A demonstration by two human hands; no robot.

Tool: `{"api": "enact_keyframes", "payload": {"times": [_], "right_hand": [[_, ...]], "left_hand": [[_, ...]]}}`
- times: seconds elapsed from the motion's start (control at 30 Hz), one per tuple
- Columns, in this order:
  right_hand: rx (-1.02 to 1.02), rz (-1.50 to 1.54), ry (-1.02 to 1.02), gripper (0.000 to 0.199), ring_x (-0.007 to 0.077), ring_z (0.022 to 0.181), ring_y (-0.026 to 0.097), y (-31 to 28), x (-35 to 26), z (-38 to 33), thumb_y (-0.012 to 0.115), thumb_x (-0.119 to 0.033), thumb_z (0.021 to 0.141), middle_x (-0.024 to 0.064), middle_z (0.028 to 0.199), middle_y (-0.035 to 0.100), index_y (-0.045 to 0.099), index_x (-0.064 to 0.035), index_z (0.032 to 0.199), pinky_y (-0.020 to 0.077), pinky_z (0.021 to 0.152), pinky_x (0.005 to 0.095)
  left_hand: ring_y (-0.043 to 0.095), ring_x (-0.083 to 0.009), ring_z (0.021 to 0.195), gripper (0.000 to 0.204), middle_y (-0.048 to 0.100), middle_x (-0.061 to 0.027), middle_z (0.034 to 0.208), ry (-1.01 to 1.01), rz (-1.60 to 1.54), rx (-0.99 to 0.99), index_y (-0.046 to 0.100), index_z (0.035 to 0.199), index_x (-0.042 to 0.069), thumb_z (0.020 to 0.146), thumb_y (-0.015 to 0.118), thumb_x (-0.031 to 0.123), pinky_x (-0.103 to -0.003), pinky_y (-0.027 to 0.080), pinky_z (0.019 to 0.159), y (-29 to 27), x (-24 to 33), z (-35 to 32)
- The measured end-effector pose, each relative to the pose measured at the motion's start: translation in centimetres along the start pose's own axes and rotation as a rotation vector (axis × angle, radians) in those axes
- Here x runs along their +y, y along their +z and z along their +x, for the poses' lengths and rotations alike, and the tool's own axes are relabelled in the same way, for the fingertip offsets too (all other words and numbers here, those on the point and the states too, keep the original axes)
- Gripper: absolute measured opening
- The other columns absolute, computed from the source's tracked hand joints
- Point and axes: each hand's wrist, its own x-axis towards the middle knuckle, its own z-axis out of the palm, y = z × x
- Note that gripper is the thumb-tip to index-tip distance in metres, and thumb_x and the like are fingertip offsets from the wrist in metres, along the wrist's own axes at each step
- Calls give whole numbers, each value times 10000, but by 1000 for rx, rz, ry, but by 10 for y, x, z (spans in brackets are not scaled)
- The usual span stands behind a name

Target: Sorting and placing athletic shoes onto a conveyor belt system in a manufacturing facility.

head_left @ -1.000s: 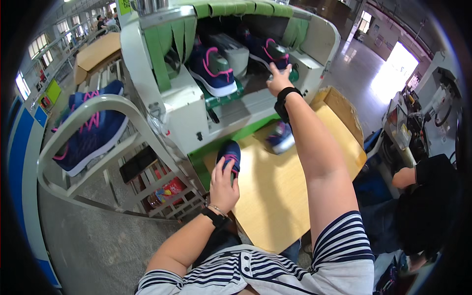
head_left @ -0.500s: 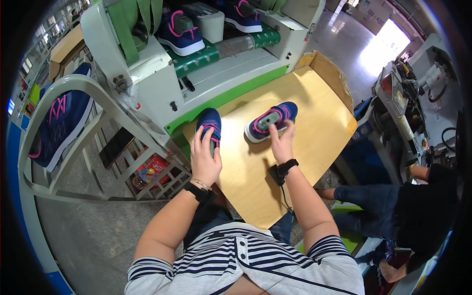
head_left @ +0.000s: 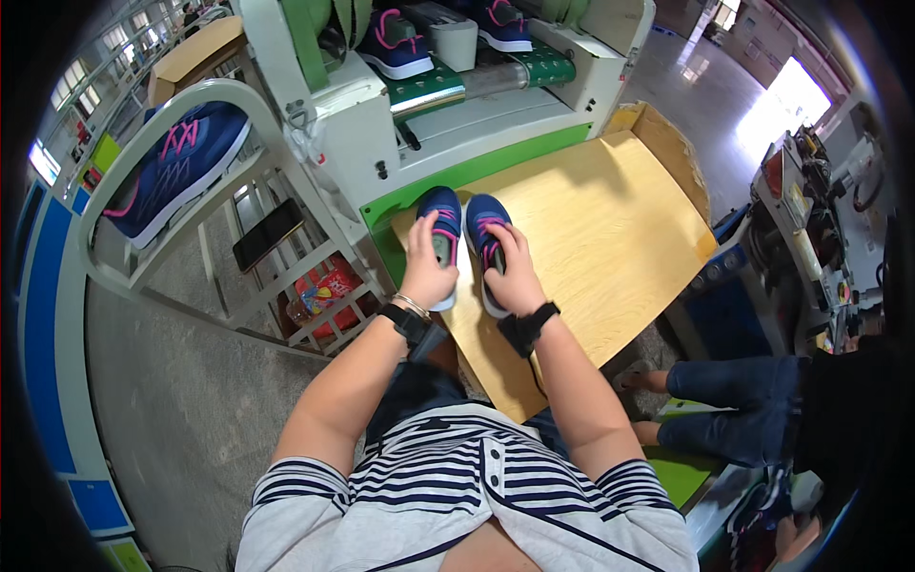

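Note:
Two navy sneakers with pink laces and white soles stand side by side at the left of the wooden table, toes pointing away from me. My left hand [head_left: 426, 267] is closed over the left sneaker [head_left: 439, 199], fingers across its laces and thumb by the opening. Around the right sneaker [head_left: 485, 209], my right hand [head_left: 516, 276] is closed in the same way, with the fingers over the laces. A grey-green insert shows inside the left sneaker's opening; the right one's opening is partly hidden by my hand. The sneakers' heels rest close to the table's near edge.
Beyond the wooden table [head_left: 620, 229], a machine's green conveyor [head_left: 548, 67] carries another sneaker [head_left: 396, 59]. On my left, a metal rack [head_left: 162, 272] holds a sneaker [head_left: 181, 173], a phone [head_left: 268, 235] and a red package [head_left: 324, 294]. Cardboard [head_left: 667, 143] edges the table; a person [head_left: 734, 405] is at right.
The right sneaker has come left and turned from slanting to toe-forward, alongside the left one. My right hand has moved left with it. The whole view has shifted slightly.

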Motion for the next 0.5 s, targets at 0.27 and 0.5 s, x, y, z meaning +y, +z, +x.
{"api": "enact_keyframes", "payload": {"times": [0.27,0.5], "right_hand": [[-4,58,59,733,440,1425,293,-31,-43,-90,575,38,773,280,1482,335,343,3,1467,241,1197,446],[-150,326,229,699,324,1414,372,-109,-44,-133,601,30,792,208,1459,421,379,-5,1454,268,1180,376]], "left_hand": [[200,-478,1464,1010,145,-295,1560,-179,17,-140,175,1554,95,698,712,91,-470,245,1193,4,68,-80],[572,-221,1104,799,513,-134,1275,-218,-485,52,393,1446,77,702,661,-37,-331,496,935,4,41,-20]]}}
